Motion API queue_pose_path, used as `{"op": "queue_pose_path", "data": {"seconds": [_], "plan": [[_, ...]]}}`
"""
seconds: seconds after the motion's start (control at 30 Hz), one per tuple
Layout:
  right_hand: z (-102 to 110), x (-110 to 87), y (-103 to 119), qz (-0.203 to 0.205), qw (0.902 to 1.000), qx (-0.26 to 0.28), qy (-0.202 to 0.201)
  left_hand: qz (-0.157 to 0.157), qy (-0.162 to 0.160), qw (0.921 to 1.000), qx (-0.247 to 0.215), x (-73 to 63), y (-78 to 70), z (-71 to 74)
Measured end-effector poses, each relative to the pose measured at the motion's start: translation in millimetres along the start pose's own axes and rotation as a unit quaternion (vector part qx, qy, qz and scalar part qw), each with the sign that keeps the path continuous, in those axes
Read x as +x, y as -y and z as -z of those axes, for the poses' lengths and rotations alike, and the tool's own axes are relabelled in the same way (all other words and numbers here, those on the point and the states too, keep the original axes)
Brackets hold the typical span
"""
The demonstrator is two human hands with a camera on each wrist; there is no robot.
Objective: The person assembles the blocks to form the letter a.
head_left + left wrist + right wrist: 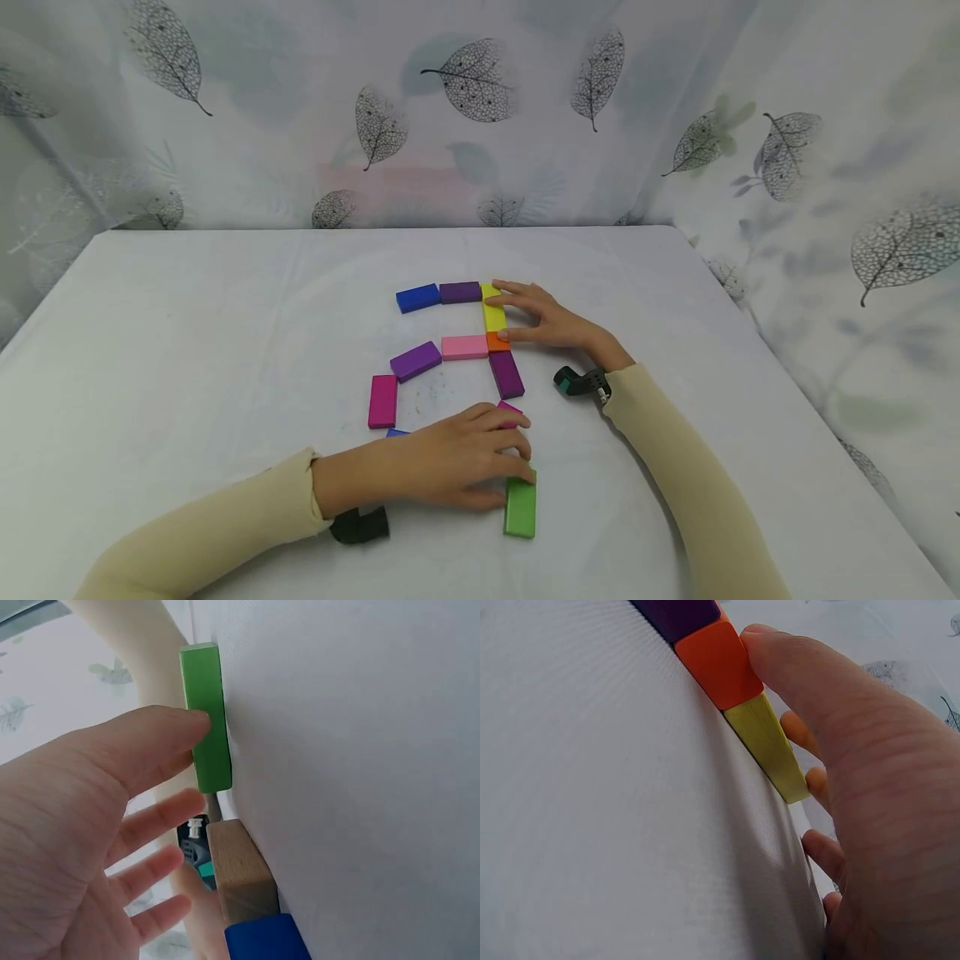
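My left hand (457, 454) pinches a green block (521, 508) near its far end, thumb on one side and a finger on the other. The same green block (206, 720) stands out between thumb and finger in the left wrist view. My right hand (551, 319) has its fingers over the yellow block (493, 317) while the thumb tip touches the orange block (721, 666). Below the orange one lies a dark purple block (507, 374). A magenta block (509, 406) is partly hidden under the left fingers, and a blue block (397, 432) behind the left wrist.
Farther along lie a blue block (417, 298) and a purple block (460, 292). A pink block (464, 347), a violet block (416, 362) and a magenta block (382, 402) curve leftward on the white table (225, 350). Leaf-print cloth (285, 117) hangs behind.
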State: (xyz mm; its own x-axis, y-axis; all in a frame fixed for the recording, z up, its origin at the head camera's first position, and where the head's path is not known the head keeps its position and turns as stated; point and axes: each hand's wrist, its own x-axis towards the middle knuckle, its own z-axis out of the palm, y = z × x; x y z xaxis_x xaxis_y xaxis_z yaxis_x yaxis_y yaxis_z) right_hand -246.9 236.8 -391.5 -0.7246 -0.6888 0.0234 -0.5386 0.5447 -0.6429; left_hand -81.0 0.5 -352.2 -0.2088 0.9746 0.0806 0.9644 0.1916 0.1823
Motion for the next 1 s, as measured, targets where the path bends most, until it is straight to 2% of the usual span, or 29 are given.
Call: {"op": "queue_pose_path", "data": {"seconds": [0.07, 0.23, 0.33, 0.53, 0.8, 1.0], "plan": [[0, -0.4, 1, 0.001, 1.0, 0.001, -0.001, -0.008, 0.003, 1.0, -0.003, 1.4, 0.4, 0.1], [0, -0.2, 1, 0.009, 0.9999, 0.003, -0.004, -0.05, 0.023, 0.9984, -0.015, 5.3, 2.7, 0.3], [0, 0.1, 1, 0.011, 0.9999, 0.005, -0.005, -0.055, 0.024, 0.9981, -0.014, 7.6, 3.1, 0.6], [0, 0.1, 2, 0.013, 0.9999, 0.001, -0.005, -0.027, 0.012, 0.9995, 0.009, 13.9, 2.6, -0.2], [0, 0.6, 1, 0.013, 0.9999, -0.002, -0.004, 0.022, 0.016, 0.9992, 0.029, 23.6, 3.0, -2.0], [-1, 0.7, -2, 0.021, 0.9998, -0.002, -0.005, 0.045, -0.007, 0.9987, 0.024, 27.6, 5.5, -4.5]]}}
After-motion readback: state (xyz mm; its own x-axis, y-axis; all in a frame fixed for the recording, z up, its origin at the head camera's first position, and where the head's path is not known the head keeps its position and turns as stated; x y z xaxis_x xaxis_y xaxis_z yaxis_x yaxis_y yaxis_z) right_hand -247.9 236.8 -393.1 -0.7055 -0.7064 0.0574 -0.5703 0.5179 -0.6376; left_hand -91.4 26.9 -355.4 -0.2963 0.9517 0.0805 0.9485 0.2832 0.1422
